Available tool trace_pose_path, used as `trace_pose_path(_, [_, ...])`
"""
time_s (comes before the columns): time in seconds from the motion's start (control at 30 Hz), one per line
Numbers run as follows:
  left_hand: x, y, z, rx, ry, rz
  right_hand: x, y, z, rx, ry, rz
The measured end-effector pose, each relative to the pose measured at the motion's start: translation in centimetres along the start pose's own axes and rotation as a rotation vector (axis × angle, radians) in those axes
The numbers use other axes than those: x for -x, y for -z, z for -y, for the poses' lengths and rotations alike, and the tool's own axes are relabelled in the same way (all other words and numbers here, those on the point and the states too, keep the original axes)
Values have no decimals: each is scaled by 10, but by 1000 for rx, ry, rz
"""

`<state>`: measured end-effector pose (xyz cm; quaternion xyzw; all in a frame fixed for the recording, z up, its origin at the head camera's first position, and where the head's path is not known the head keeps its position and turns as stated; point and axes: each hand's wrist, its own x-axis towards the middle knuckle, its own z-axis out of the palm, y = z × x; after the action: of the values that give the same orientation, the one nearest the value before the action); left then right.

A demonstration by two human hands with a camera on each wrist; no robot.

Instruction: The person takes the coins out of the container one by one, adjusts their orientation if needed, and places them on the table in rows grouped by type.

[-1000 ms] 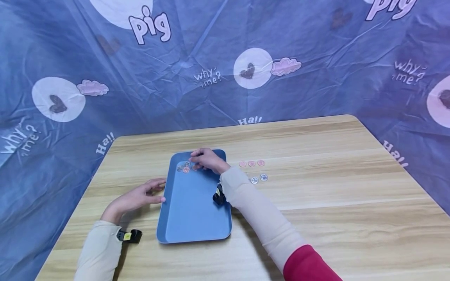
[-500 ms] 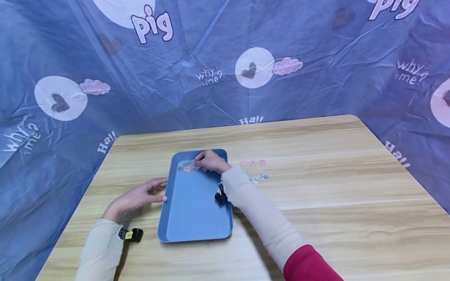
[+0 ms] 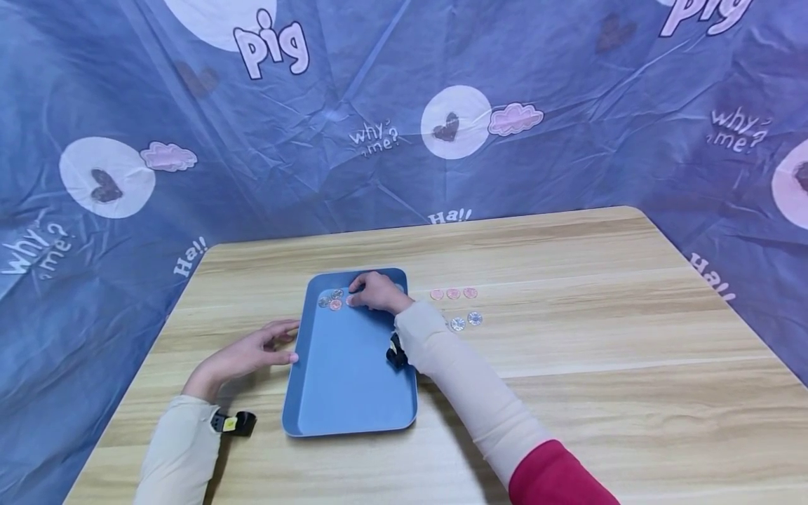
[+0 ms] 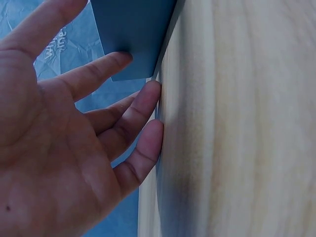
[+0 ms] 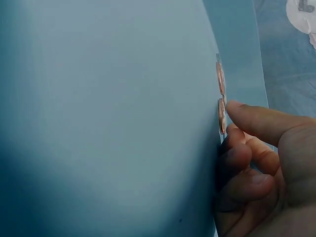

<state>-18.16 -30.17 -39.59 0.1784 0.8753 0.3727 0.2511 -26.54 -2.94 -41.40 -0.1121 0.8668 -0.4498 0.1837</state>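
Note:
A blue tray (image 3: 347,386) lies on the wooden table. In its far left part sit several coins, among them a copper one (image 3: 335,304) beside silver ones (image 3: 324,301). My right hand (image 3: 379,291) reaches into the tray, thumb and index fingertips at the edge of another copper coin (image 5: 221,116) lying on the tray floor. A second copper coin (image 5: 220,79) lies just beyond it in the right wrist view. My left hand (image 3: 246,352) rests at the tray's left side with fingers spread; one fingertip (image 4: 123,58) is against the outer wall.
Right of the tray, three pinkish copper coins (image 3: 453,293) lie in a row on the table. Nearer are silver coins (image 3: 457,323), one partly hidden by the right sleeve (image 3: 461,379). A blue printed cloth (image 3: 315,175) hangs behind the table.
My right hand has come down slightly, and its spread fingertips have closed in on the copper coin in the tray. The left hand and tray stay in place.

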Motion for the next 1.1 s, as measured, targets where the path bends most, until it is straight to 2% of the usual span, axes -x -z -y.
trace_pose_path(0.2, [-1, -1, -3, -8, 7, 3, 0, 0, 1, 56, -2, -7])
trace_pose_path(0.53, [-1, 0, 0, -6, 14, -7, 1, -3, 5, 232, 21, -38])
trace_pose_path(1.1, [-1, -2, 1, 8, 14, -8, 4, -2, 7, 305, 5, -53])
